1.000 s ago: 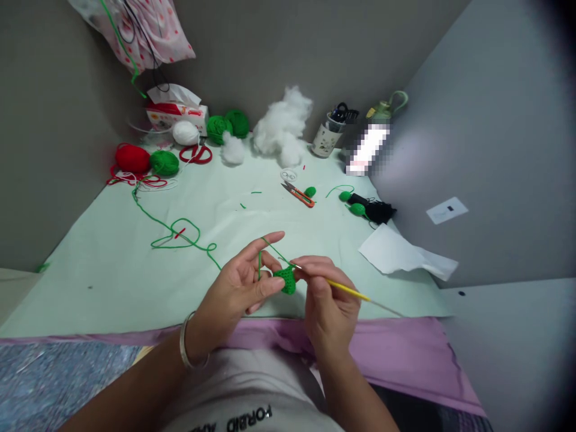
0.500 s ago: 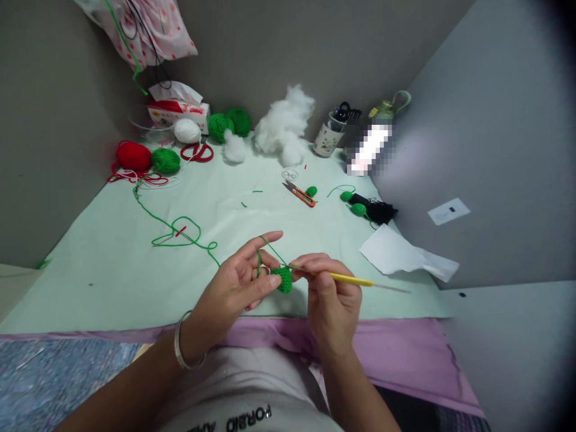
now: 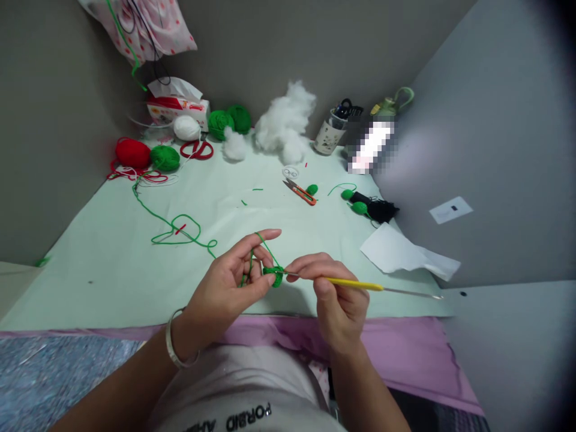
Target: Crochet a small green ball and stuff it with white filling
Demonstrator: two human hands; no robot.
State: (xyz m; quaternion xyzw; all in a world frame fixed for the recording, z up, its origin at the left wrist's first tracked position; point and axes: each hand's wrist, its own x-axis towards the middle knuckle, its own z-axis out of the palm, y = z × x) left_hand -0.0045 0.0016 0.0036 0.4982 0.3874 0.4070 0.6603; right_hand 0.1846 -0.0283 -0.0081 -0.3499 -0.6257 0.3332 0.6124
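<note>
My left hand (image 3: pixel 231 282) pinches a small green crochet piece (image 3: pixel 275 278) between thumb and fingers, its index finger stretched out with green yarn (image 3: pixel 269 249) looped over it. From that finger the yarn runs taut down to the piece. My right hand (image 3: pixel 339 294) is closed on a crochet hook with a yellow handle (image 3: pixel 355 283). The hook's metal tip reaches the upper edge of the piece, while its other metal end points right. Loose green yarn trails across the table (image 3: pixel 112 270) toward a green ball (image 3: pixel 165 158) at the left.
Orange thread snips (image 3: pixel 300 192) lie mid-table beside a small green crocheted bit (image 3: pixel 312 189). White stuffing (image 3: pixel 288 123), red scissors (image 3: pixel 197 150) and a red yarn ball (image 3: pixel 132 153) sit toward the back. Black yarn with green pieces (image 3: pixel 378 209) and white paper (image 3: pixel 407 252) lie right.
My right hand and the hook have shifted a little right and down. The green piece has tipped, showing its rim more, and moved slightly left with my left hand.
</note>
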